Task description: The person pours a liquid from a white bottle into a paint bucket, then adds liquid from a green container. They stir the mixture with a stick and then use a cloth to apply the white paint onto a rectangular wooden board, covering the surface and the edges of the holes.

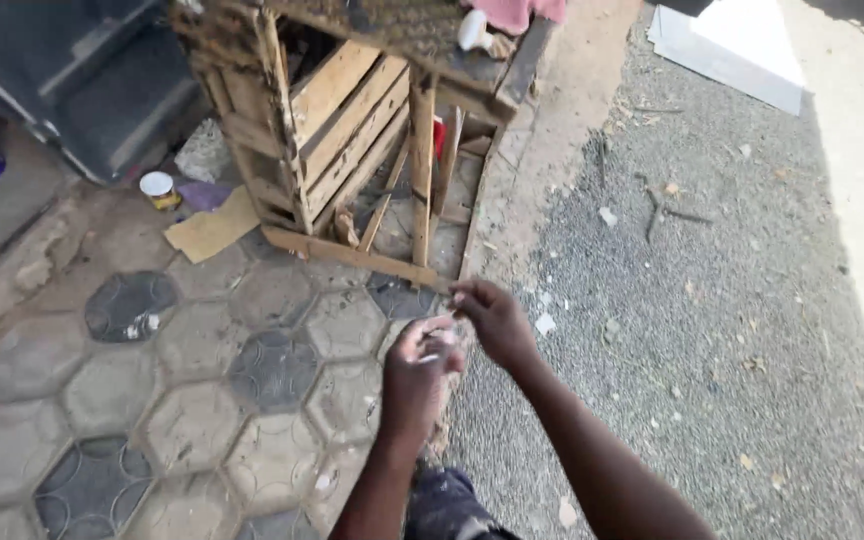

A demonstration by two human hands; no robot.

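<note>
- Small pale object [436, 340]: it sits between the two hands, low and centre in the view, above the edge where the hexagonal paving [192, 400] meets the gravel ground [712, 330]. It is too blurred to tell what it is.
- Left hand [418, 372]: curled around the pale object, fingers closed on it, knuckles toward the camera.
- Right hand [492, 318]: just to the right and a little farther off, fingertips pinched together at the top of the object; whether they grip it or only touch it I cannot tell. The two hands are together, nearly touching.
- Doing this well, as I judge it: keep the left hand steady as the anchor and let the right fingertips do the fine work, pulling gently so that nothing small falls.
- A dropped piece would be hard to find in the gravel, so working over the paving on the left looks safer.
- Farther off stands a rough wooden crate frame [352, 140], with a scrap of cardboard [214, 226] and a small white-lidded jar [159, 188] to its left, all well apart from the hands.
</note>
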